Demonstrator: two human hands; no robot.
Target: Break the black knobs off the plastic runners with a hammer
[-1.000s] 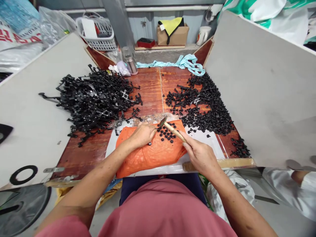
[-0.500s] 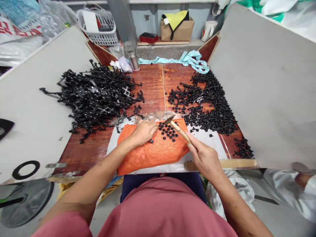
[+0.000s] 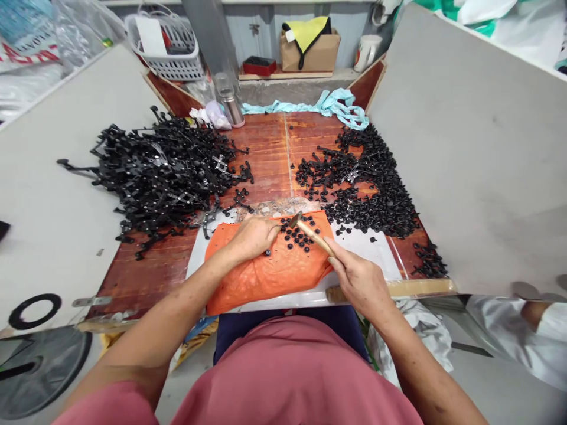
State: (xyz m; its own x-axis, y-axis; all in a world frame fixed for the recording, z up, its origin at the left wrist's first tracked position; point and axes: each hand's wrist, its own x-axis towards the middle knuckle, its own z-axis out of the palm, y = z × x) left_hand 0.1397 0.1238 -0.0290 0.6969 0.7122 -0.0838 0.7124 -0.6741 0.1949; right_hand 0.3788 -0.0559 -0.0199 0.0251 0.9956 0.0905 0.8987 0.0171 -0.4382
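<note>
My right hand is wrapped round the wooden handle of a hammer. The hammer's dark head is tilted over the small round black parts lying on an orange cloth. My left hand rests on the left side of that cloth, its fingers pinched together beside the black parts. Whatever the fingertips hold, if anything, is hidden or too small to name. One black part lies just below the left fingers.
A large heap of black jointed parts lies at left, a heap of small black pegs at right. Grey panels flank the wooden table. Behind stand a metal bottle, a light blue cloth strip and a basket.
The whole view has shifted slightly left. The hammer head has come a little lower and nearer my left fingers. My left hand keeps its place on the cloth.
</note>
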